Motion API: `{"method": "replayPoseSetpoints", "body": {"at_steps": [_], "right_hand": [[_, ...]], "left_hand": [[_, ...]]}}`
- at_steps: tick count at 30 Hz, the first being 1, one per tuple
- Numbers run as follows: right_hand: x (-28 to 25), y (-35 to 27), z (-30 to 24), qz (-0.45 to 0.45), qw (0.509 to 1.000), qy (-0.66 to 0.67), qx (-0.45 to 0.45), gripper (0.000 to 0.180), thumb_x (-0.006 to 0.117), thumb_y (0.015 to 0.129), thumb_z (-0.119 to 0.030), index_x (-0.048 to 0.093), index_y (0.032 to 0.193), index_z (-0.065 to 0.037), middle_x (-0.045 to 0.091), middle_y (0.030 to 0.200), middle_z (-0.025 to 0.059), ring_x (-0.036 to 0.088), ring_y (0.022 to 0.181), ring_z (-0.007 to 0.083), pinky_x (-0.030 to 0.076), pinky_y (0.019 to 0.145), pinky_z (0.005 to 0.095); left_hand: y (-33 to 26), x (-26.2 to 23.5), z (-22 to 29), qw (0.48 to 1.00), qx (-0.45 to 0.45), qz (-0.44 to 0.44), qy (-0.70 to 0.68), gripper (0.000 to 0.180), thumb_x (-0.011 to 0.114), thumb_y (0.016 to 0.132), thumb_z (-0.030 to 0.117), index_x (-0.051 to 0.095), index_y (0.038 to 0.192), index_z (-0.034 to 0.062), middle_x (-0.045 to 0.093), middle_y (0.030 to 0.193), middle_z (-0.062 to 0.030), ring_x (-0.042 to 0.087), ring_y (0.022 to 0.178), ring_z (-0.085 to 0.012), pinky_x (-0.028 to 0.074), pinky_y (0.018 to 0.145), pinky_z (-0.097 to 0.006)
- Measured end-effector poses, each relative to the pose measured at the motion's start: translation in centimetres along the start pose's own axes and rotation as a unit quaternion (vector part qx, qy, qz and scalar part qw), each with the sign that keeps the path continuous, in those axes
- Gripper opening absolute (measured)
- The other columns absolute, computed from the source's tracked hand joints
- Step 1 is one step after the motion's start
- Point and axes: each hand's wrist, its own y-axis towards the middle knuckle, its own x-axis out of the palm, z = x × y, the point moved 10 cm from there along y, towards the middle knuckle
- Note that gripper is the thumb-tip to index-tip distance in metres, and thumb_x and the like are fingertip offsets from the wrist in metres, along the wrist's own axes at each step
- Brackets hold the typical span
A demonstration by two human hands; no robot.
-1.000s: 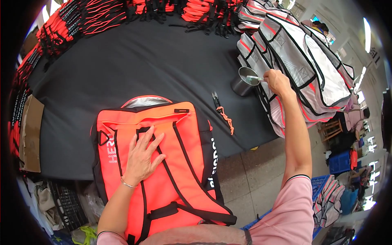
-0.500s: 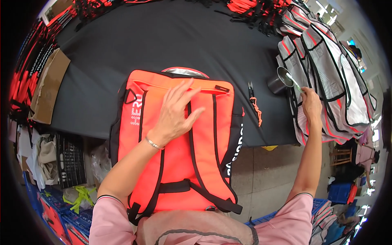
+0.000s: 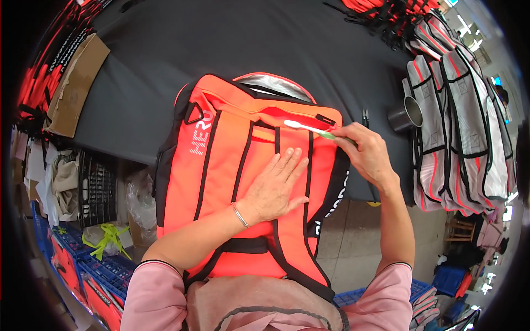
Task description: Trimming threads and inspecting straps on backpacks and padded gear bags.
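- The orange backpack (image 3: 243,182) lies flat on the black tabletop (image 3: 165,49), strap side up, its top toward 12 o'clock and its bottom at 6 o'clock, overhanging the tabletop edge toward the person; its long axis runs roughly 12 to 6, tilted slightly toward 11.
- The right hand (image 3: 367,154) sits at the backpack's upper right corner, about 2 o'clock from the pack's middle; its fingers (image 3: 348,135) are pinched together on the green handle of a toothbrush-like brush (image 3: 309,128).
- The brush's long axis runs nearly 9 to 3, white head pointing to 9 o'clock; the head lies over the opening along the pack's upper edge, just to the left of the black pull tab (image 3: 326,119); whether the bristles touch the fabric cannot be told.
- The left hand (image 3: 276,187) rests palm down on the pack's middle, fingers spread apart and pointing toward 1 o'clock, holding nothing, pressing the panel flat between the black straps (image 3: 309,182); its fingertips lie near the brush, at about 7 o'clock from the brush head.
- The right hand is the nearer one to the opening; the left lies just below it.
- A grey metal cup (image 3: 406,113) and small snips (image 3: 365,116) stand at 3 o'clock from the right hand; grey vests (image 3: 458,127) are piled beyond.
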Motion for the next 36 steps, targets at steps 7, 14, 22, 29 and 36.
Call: {"method": "replayPoseSetpoints", "body": {"at_steps": [7, 14, 22, 29, 36], "right_hand": [[2.7, 2.8, -1.5, -0.070, 0.986, -0.113, -0.099, 0.012, 0.068, 0.088, -0.016, 0.068, 0.094, -0.007, 0.066, 0.090, 0.0074, 0.066, 0.077, 0.0305, 0.052, 0.065, 0.0390], [0.2, 1.1, 0.9, -0.099, 0.983, -0.149, -0.039, 0.010, 0.068, 0.087, -0.015, 0.068, 0.093, -0.006, 0.064, 0.087, 0.0079, 0.065, 0.075, 0.0317, 0.051, 0.064, 0.0393], [-0.6, 0.6, 2.0, -0.082, 0.986, -0.132, -0.065, 0.010, 0.068, 0.087, -0.013, 0.068, 0.093, -0.005, 0.062, 0.084, 0.0087, 0.065, 0.075, 0.0313, 0.050, 0.063, 0.0400], [0.0, 0.8, 0.3, -0.053, 0.989, -0.126, -0.054, 0.011, 0.068, 0.087, -0.015, 0.068, 0.092, -0.004, 0.061, 0.084, 0.0098, 0.063, 0.074, 0.0324, 0.049, 0.064, 0.0405], [-4.3, -1.5, 3.1, -0.038, 0.987, -0.156, 0.025, 0.010, 0.067, 0.087, -0.016, 0.068, 0.089, -0.007, 0.063, 0.083, 0.0078, 0.065, 0.077, 0.0312, 0.050, 0.065, 0.0405]], "left_hand": [[-0.1, 0.1, -0.1, 1.000, 0.005, 0.006, -0.009, 0.086, 0.059, 0.091, 0.053, 0.030, 0.153, 0.0011, 0.025, 0.160, -0.0230, 0.022, 0.150, -0.0360, 0.023, 0.120, -0.048], [-0.3, -0.1, -0.1, 1.000, 0.005, 0.003, -0.002, 0.086, 0.059, 0.091, 0.053, 0.030, 0.154, 0.0023, 0.025, 0.161, -0.0209, 0.020, 0.151, -0.0333, 0.019, 0.121, -0.046], [-0.2, 0.1, -0.2, 1.000, 0.016, 0.002, -0.016, 0.086, 0.061, 0.090, 0.053, 0.030, 0.154, 0.0029, 0.025, 0.160, -0.0203, 0.021, 0.151, -0.0329, 0.020, 0.121, -0.046], [0.0, -0.1, -0.1, 1.000, 0.018, 0.011, -0.003, 0.089, 0.062, 0.089, 0.053, 0.028, 0.154, 0.0031, 0.024, 0.160, -0.0214, 0.024, 0.149, -0.0350, 0.021, 0.121, -0.047], [-1.4, -9.3, -1.6, 0.976, 0.054, 0.188, 0.092, 0.062, 0.071, 0.087, 0.029, 0.051, 0.141, 0.0063, 0.041, 0.153, -0.0150, 0.033, 0.145, -0.0356, 0.030, 0.117, -0.047]]}}
